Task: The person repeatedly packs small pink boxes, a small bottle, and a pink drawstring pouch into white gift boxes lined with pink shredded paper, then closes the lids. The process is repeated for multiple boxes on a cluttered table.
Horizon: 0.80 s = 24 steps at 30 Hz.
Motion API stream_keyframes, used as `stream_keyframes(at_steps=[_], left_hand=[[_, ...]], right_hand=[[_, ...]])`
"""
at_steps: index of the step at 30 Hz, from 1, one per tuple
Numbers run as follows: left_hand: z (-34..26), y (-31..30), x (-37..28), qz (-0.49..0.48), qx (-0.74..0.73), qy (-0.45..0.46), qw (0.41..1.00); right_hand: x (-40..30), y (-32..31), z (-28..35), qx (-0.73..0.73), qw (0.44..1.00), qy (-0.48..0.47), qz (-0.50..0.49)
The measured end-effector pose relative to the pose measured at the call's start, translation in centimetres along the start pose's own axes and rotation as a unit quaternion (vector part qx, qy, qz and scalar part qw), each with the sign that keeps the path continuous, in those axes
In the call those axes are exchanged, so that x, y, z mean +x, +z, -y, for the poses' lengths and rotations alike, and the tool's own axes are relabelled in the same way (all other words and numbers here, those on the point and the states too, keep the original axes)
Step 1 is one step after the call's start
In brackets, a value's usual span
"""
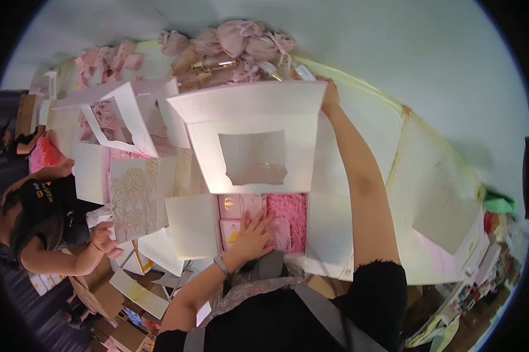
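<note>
An opened white gift box (198,226) lies before me, its lid (251,103) raised, with a shaped window cut in it. Inside are small pink boxes (230,207) on the left and pink shredded paper (296,224) on the right. My left hand (252,240) rests flat with spread fingers on the pink boxes. Behind the upper right corner of the lid is my right hand (330,94), its fingers partly hidden; whether it grips something there I cannot tell.
Pink drawstring pouches (238,37) and clear containers lie behind the lid. Another opened white box (134,202) with a gold pattern stands left, beside a co-worker (49,220). Stacked white panels (449,224) lie at right. Cardboard boxes (93,286) stand below left.
</note>
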<state>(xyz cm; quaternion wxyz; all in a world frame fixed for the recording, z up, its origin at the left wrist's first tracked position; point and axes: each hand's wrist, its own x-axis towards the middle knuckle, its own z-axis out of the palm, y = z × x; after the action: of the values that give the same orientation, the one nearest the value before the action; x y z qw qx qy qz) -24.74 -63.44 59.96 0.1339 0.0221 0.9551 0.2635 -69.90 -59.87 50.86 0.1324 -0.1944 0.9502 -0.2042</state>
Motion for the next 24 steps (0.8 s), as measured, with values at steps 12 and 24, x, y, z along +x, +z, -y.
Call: stream_keyframes(at_steps=[12, 24], left_hand=[[0.1, 3.9, -0.4, 0.002, 0.06, 0.191, 0.98], [-1.0, 4.6, -3.0, 0.022, 0.041, 0.139, 0.989]], right_hand=[[-35.0, -14.2, -4.1, 0.639, 0.763, 0.097, -0.005], [-48.6, -0.7, 7.2, 0.349, 0.923, 0.144, -0.078]])
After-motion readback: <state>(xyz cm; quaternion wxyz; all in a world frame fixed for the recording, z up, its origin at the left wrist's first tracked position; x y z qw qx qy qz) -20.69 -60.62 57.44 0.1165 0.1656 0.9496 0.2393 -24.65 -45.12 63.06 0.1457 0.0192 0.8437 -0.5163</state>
